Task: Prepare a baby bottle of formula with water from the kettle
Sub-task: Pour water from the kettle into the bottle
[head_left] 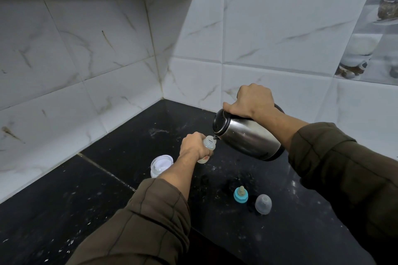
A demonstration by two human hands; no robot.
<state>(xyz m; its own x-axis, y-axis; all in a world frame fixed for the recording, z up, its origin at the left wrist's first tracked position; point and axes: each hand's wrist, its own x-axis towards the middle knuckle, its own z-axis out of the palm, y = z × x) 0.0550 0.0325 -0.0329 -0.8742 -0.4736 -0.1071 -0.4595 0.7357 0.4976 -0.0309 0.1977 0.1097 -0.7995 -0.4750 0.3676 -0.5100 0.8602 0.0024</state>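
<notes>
bottle [209,143] body mostly under left hand [193,145]; label unreadable. kettle [247,137] handle hidden by right hand [252,101]. jar [161,162] part-covered by left forearm [178,170].

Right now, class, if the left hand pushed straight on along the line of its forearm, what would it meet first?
Probably the kettle: its spout sits at the mouth of the bottle that the left hand grips, directly ahead in that line. Depth is hard to judge from one view.

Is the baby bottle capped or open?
Open: baby bottle neck bare at the kettle spout; teal nipple ring and clear cap lie on the counter.
</notes>
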